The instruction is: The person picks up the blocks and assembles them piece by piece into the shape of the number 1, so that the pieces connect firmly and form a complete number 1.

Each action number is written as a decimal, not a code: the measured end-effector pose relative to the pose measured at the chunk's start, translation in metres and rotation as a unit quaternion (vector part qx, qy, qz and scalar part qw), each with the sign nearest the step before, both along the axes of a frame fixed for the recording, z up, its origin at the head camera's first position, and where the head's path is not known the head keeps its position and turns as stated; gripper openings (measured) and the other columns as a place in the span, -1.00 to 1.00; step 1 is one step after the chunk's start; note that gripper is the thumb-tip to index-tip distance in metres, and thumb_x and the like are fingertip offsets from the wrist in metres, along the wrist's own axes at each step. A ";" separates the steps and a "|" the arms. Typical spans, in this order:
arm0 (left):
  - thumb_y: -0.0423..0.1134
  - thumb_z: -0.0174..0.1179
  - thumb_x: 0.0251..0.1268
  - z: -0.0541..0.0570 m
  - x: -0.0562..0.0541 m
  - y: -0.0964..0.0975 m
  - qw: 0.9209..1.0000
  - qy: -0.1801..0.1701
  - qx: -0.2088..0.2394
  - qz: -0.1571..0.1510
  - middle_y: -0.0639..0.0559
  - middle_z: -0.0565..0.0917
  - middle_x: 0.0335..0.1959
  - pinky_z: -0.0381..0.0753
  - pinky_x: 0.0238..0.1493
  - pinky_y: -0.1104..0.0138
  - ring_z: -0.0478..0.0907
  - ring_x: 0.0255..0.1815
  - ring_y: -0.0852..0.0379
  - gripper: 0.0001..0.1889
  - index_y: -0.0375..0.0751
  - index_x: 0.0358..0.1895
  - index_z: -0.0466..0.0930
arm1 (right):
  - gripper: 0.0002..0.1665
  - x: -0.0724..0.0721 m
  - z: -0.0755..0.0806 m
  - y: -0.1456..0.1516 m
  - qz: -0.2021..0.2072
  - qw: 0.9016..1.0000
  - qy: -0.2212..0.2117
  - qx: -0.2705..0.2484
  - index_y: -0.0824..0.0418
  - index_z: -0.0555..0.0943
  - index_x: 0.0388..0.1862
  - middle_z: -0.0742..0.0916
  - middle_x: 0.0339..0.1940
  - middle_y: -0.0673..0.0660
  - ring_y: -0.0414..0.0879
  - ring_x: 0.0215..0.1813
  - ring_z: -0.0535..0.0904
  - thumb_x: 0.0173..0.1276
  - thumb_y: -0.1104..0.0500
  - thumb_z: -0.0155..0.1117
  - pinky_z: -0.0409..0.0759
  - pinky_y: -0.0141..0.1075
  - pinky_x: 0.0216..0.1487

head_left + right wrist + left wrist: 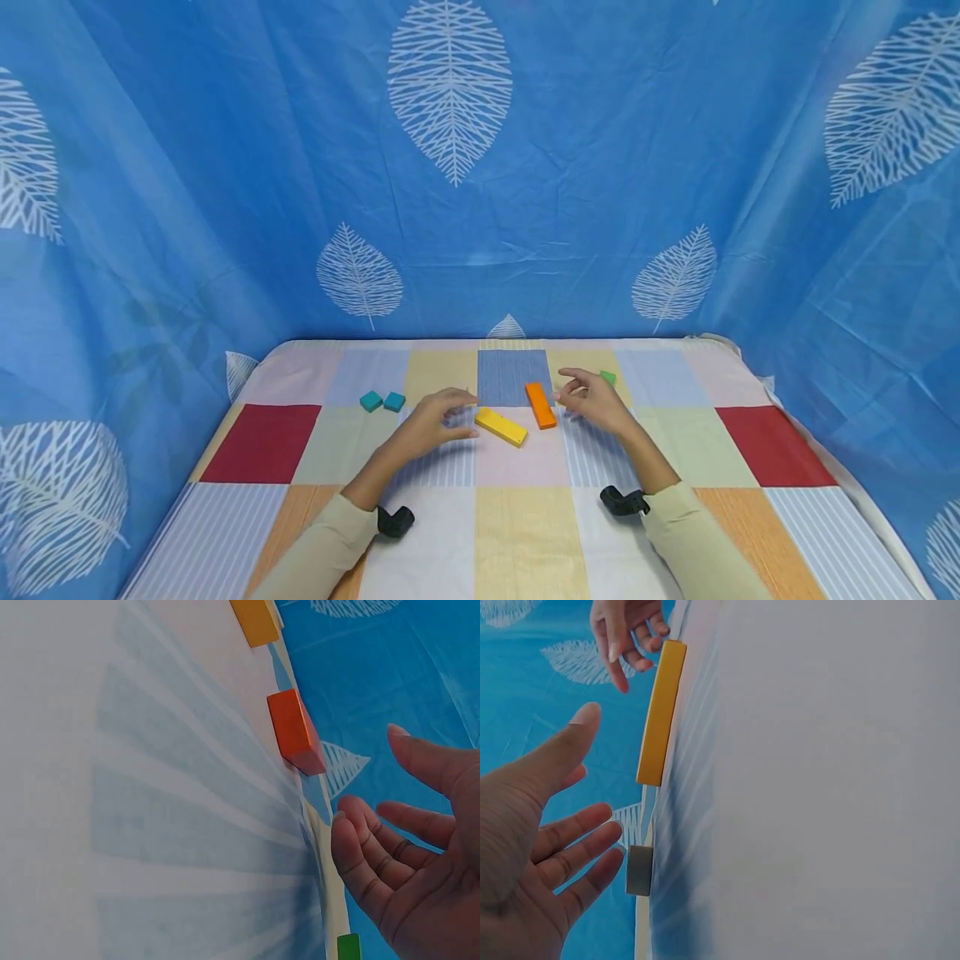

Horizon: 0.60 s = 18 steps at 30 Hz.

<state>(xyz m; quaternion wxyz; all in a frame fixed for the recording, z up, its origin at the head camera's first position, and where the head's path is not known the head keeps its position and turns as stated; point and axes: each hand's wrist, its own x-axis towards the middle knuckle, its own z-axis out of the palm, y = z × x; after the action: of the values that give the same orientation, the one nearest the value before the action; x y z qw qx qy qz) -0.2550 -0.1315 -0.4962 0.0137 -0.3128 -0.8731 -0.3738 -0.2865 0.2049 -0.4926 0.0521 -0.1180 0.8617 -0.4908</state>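
A yellow block [502, 427], long and flat, lies slantwise near the middle of the table. Just left of it is my left hand [431, 425], thumb and fingers spread apart with nothing between them. An orange block [541, 406] lies to the right of the yellow one, the two apart. My right hand [592, 398] hovers just right of the orange block, its fingers loosely bent and holding nothing. In the right wrist view a gap shows between that hand [409, 855] and the orange block [295, 731]. In the left wrist view the yellow block [661, 712] stands clear of the left fingers.
Two teal blocks [371, 401] lie beyond and left of my left hand. A small green block [607, 377] sits behind my right hand, partly hidden. The patchwork tablecloth [525, 533] ends at a blue curtain [570, 183] with white leaf prints.
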 end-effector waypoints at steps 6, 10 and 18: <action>-0.12 0.48 0.17 -0.001 -0.001 0.004 1.000 -0.002 -0.023 0.006 -0.13 0.62 0.25 0.63 0.12 0.12 0.50 0.34 -0.15 -0.42 -0.20 0.27 0.62 | -0.30 0.000 -0.001 -0.005 0.009 1.000 -0.019 -0.016 0.40 0.37 0.46 0.67 -0.09 0.30 0.06 -0.32 0.70 0.42 0.21 0.36 0.70 -0.17 -0.31; -0.14 0.48 0.17 -0.003 -0.003 0.005 1.000 -0.002 -0.030 0.006 -0.08 0.66 0.18 0.65 0.02 0.19 0.62 0.11 -0.02 -0.45 -0.18 0.25 0.64 | -0.31 0.000 -0.001 -0.009 0.012 0.999 -0.025 -0.019 0.39 0.41 0.43 0.68 -0.12 0.27 0.02 -0.32 0.70 0.40 0.20 0.38 0.70 -0.17 -0.31; -0.18 0.47 0.20 -0.009 -0.002 0.006 0.999 0.006 -0.030 -0.019 -0.04 0.72 -0.02 0.61 -0.14 0.28 0.58 -0.15 0.06 -0.49 -0.23 0.21 0.65 | -0.41 0.002 -0.007 -0.014 0.034 0.999 -0.035 -0.022 0.41 0.47 0.37 0.70 -0.27 0.18 0.00 -0.36 0.65 0.40 0.27 0.34 0.67 -0.20 -0.30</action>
<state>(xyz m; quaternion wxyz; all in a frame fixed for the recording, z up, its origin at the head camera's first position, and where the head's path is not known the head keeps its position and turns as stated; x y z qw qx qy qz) -0.2575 -0.1257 -0.5055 0.0025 -0.3322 -0.8774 -0.3461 -0.2850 0.1905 -0.4991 0.0965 -0.1313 0.8436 -0.5117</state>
